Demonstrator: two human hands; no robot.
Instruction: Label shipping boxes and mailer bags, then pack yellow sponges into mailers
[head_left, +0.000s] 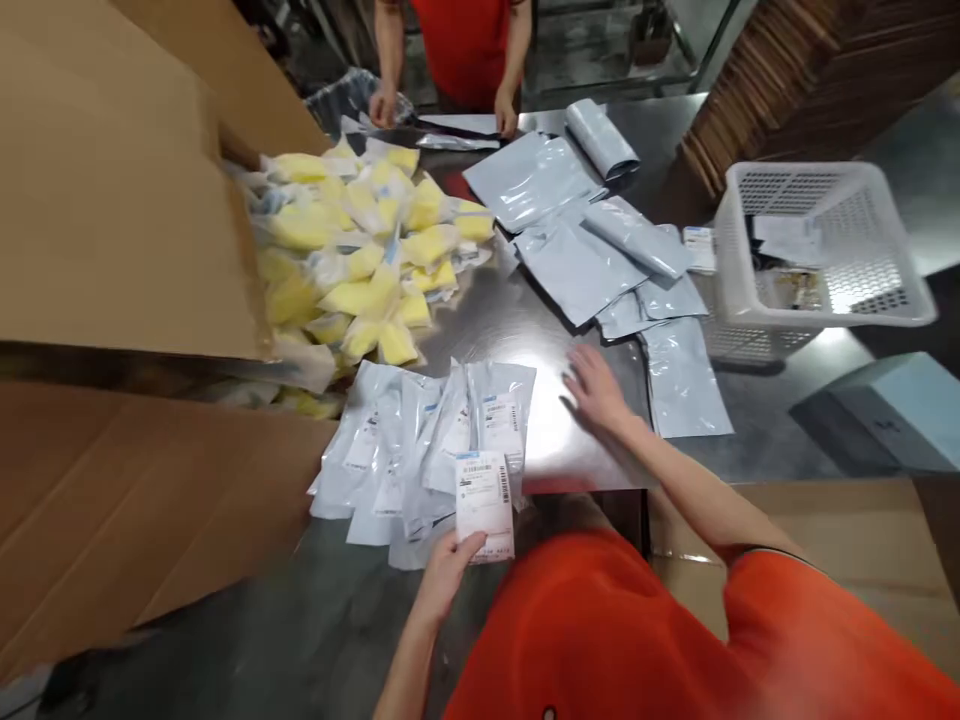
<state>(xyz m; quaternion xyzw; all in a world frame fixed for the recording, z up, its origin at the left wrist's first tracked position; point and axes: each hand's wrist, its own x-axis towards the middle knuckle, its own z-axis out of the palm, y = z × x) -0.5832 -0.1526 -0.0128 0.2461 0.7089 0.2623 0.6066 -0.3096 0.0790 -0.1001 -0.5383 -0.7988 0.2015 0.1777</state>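
Observation:
My left hand (448,567) pinches the bottom edge of a white printed label (484,503) with a barcode, held over a fan of several clear labelled pouches (420,440) on the shiny metal table (517,330). My right hand (596,388) reaches out over the table, fingers spread and flat, holding nothing; it is close to the grey mailer bags (577,262) spread at the centre right. A single grey mailer (684,380) lies just right of that hand.
A pile of yellow packets (360,260) spills from a big tipped cardboard box (112,180) at left. A white plastic basket (814,250) stands at right. Another person in red (465,45) stands across the table, both hands on it. Cardboard stacks fill the far right.

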